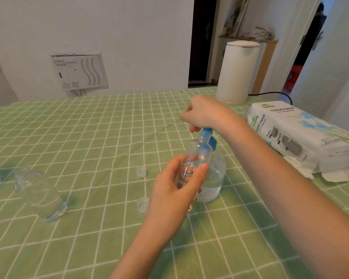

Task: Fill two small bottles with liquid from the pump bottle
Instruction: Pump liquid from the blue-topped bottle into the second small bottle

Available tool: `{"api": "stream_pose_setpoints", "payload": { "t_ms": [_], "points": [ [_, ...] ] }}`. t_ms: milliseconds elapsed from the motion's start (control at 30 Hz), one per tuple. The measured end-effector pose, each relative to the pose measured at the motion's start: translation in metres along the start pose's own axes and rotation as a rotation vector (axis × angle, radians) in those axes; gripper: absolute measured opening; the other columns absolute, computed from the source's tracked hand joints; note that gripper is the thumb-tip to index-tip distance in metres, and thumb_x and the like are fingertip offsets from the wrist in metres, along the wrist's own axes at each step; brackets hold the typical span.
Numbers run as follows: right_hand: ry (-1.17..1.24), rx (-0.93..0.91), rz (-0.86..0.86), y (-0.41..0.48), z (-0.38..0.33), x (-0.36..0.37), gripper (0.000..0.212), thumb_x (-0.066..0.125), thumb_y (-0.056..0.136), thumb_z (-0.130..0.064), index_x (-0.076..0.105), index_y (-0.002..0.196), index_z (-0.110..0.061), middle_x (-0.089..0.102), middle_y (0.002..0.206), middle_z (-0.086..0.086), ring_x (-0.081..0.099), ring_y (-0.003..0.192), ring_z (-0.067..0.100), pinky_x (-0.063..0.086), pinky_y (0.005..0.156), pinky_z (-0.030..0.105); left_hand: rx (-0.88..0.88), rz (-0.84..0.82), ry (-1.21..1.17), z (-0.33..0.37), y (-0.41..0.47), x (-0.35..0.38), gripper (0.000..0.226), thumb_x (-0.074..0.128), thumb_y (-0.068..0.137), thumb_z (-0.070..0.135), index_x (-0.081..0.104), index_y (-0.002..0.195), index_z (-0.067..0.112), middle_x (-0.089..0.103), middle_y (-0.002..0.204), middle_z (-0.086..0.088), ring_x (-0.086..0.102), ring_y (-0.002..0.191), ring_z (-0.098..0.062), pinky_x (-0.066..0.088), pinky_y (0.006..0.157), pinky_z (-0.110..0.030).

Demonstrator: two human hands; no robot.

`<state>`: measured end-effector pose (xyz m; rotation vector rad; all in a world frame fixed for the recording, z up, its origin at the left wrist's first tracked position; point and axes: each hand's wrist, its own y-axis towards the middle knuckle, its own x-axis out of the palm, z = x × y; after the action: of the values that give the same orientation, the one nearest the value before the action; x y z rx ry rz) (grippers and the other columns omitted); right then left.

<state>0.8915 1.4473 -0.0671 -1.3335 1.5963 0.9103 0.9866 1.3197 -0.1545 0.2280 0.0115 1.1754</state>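
**Small bottle held at the pump spout, filling under way**

The left hand (177, 184) is curled around a clear small bottle (191, 164), fingers and thumb closed on its body, holding it tilted with its open mouth up against the blue pump head (209, 137). The right hand (201, 113) sits on top of that pump head, fingers folded down over it as if pressing; how firmly it grips cannot be told. The pump bottle (214, 178) stands on the counter (89, 137) just behind the small bottle, with clear liquid in its lower part. Some liquid seems to sit in the small bottle too, though its level is hard to read through the clear plastic.

Two small clear caps lie on the green checked cloth nearby, one (140, 171) to the left of the pump bottle and one (142, 204) nearer the camera. A glass jar (42, 196) stands well apart to the left, and a pack of tissue paper (302, 135) lies at the right beside a white kettle (238, 73).

The likely trouble is aim: the small bottle's neck is narrow, and if it drifts from the spout, a press would squirt liquid onto the cloth or the left hand. A hard press could also tip the pump bottle, since neither hand steadies its base. Overfilling is a risk because the level is hard to see.
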Motion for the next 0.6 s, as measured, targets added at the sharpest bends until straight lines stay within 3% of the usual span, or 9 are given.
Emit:
{"api": "stream_pose_setpoints", "payload": {
  "t_ms": [100,367,600],
  "points": [
    [0.026,0.003,-0.007,-0.0021,0.0005,0.0003,0.031,0.046,0.092,-0.020,0.064,0.110,-0.001,0.070,0.106,0.013,0.068,0.095,0.024,0.053,0.085,0.036,-0.001,0.006,-0.005,-0.0003,0.0000,-0.0003,0.027,0.064,0.069,0.044,0.067,0.092,0.029,0.069,0.075,-0.002,0.054,0.054,-0.004,0.040,0.047,-0.012],
    [0.053,0.038,-0.068,-0.0033,0.0038,0.0077,0.033,0.046,0.093,-0.018,0.063,0.113,0.000,0.070,0.107,0.014,0.067,0.103,0.027,0.051,0.079,0.031,-0.014,0.007,0.013,-0.0024,-0.0031,0.0003,0.031,0.063,0.067,0.046,0.066,0.093,0.029,0.071,0.073,0.010,0.057,0.055,0.001,0.041,0.048,-0.010],
    [0.017,0.032,-0.085,-0.0014,0.0032,0.0096,0.033,0.046,0.093,-0.019,0.064,0.111,0.001,0.071,0.109,0.015,0.055,0.078,0.020,0.044,0.070,0.027,-0.016,0.009,0.019,-0.0020,-0.0034,-0.0012,0.037,0.062,0.067,0.045,0.065,0.098,0.025,0.071,0.074,0.011,0.056,0.053,0.002,0.040,0.047,-0.009]
  ]
}}
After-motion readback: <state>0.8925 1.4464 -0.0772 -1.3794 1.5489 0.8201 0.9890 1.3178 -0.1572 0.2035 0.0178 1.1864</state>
